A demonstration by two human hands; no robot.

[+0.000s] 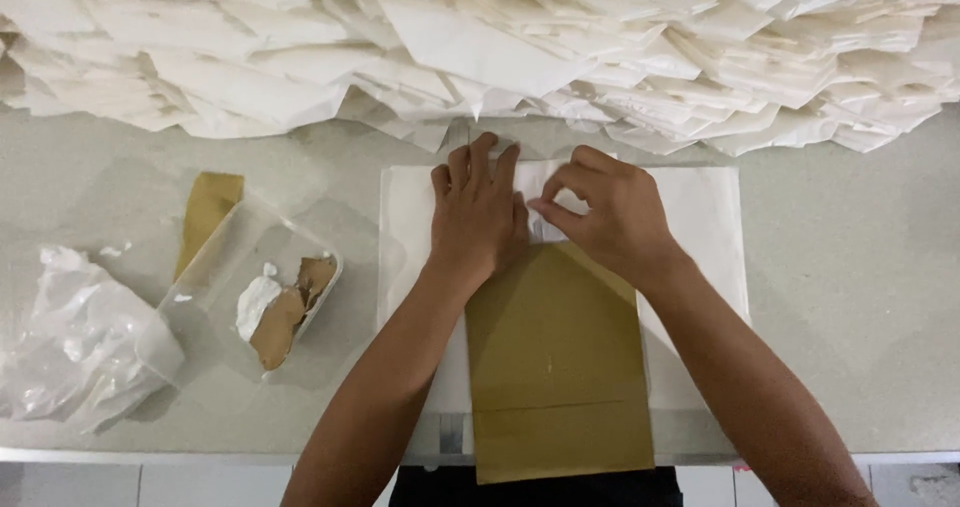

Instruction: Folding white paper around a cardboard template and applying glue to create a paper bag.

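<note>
Pale grey worktop (850,297) fills the view, with a deep heap of folded white paper pieces (520,37) banked along its far side. Just in front of that heap lies a flat white paper sheet (700,217), and on it a stiff tan cardboard template (555,367) that runs back over the table's near edge. At the template's far end, the left hand (478,217) presses flat, fingers spread, pinning a folded white flap (545,202). Beside it, the right hand (610,217) pinches that flap between thumb and forefinger. The paper looks thin, light and easily creased, best held at its folded edge; the card seems rigid enough to fold against. Left of the template sits a clear plastic tub (255,277) holding white paste and a brown scrap, with a tan strip (205,217) behind it and a crumpled clear plastic bag (80,337) further left.
</note>
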